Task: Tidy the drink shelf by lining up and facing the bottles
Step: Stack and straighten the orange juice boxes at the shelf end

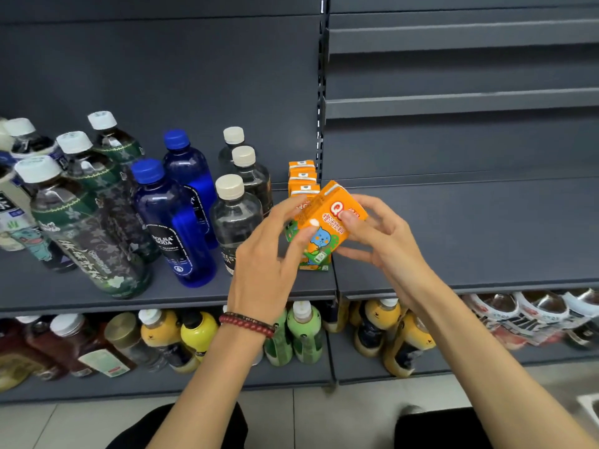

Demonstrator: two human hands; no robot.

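- Two hands hold one orange carton point(327, 222): left hand point(262, 254) pinches its left edge, right hand point(385, 241) has its fingers curled round the right side.
- The carton is boxy printed card with a blue cartoon figure. It is tilted, above the grey metal shelf point(453, 228).
- Matching cartons point(303, 176) stand in a row just behind it.
- To the left are clear bottles point(235, 218) with cream caps, translucent blue bottles point(175, 222), and green-labelled bottles point(87, 234) of dark liquid.
- There is a red bead bracelet point(248, 323) on the left wrist.
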